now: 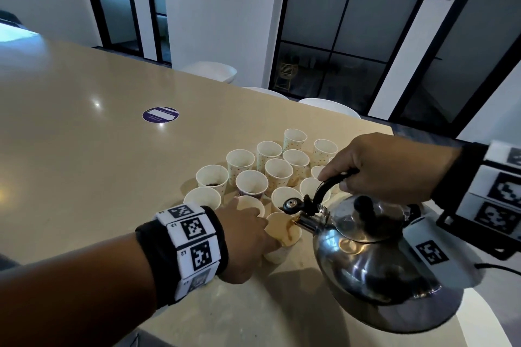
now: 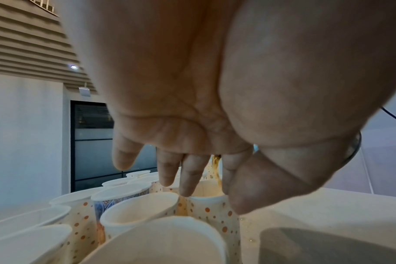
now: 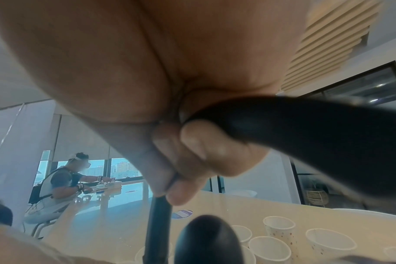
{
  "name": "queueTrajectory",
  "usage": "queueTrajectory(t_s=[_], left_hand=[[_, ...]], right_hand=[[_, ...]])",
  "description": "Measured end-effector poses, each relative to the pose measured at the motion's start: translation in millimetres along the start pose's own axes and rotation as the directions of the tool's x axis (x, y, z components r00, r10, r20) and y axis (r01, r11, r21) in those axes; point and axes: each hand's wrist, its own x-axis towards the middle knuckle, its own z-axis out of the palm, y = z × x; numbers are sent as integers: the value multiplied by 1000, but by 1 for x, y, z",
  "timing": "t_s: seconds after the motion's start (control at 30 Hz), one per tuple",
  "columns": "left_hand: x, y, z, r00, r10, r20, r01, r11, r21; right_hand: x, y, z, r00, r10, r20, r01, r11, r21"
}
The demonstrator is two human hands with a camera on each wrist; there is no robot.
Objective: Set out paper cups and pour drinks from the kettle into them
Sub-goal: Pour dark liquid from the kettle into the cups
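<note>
Kettle [image 1: 375,259] is my landmark: steel, tilted, its lower side cut off by the picture edge in the head view. My right hand [image 1: 386,169] is curled tight around its black handle [image 1: 329,186]; in the right wrist view this handle [image 3: 317,142] is only a dark blur passing under my fingers [image 3: 203,151]. Brown drink runs from the spout [image 1: 306,221] into the paper cup [image 1: 283,236] just left of the kettle. My left hand [image 1: 245,242] holds this cup, thumb on the near side and fingers at the rim, but most of the cup wall is hidden behind the hand. In the left wrist view the stream [image 2: 216,167] shows only between two fingers [image 2: 192,176]. Beyond the kettle's spout stand the other cups [image 1: 267,166], close together on the beige table [image 1: 84,149]; a few have something dark at the bottom, which I cannot identify. Far left of the kettle lies a round purple sticker [image 1: 160,115], its text unreadable.
</note>
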Motion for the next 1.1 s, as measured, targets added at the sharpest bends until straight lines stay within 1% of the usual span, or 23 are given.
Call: queueTrajectory(t_s=[0.2,0.37,0.73,0.83,0.97,1.03,1.1], left_hand=[[0,-2,0,1000,-5,20,6,1000,-30],[-2,-2,0,1000,5,12,-5,1000,-19],[-1,-4,1,1000,12,13,-12,1000,-26],[-2,-3,0,1000,-4,-5,4,999,-49],[-10,-10,-1,995,-57,-84,52,997,-63],[-18,-20,-1,991,-103,-81,95,991,-92],[-28,-30,-4,987,-153,-53,148,984,-103]], right_hand=[[3,1,2,1000,-10,14,10,1000,4],[2,0,3,1000,-7,17,6,1000,24],[-1,-5,2,1000,-2,26,2,1000,-5],[-4,-4,3,999,-4,36,3,1000,27],[-12,-4,-1,999,22,-23,-19,992,128],[-17,-6,-5,995,32,-90,-14,981,195],[-21,-9,-12,988,36,-151,1,972,236]])
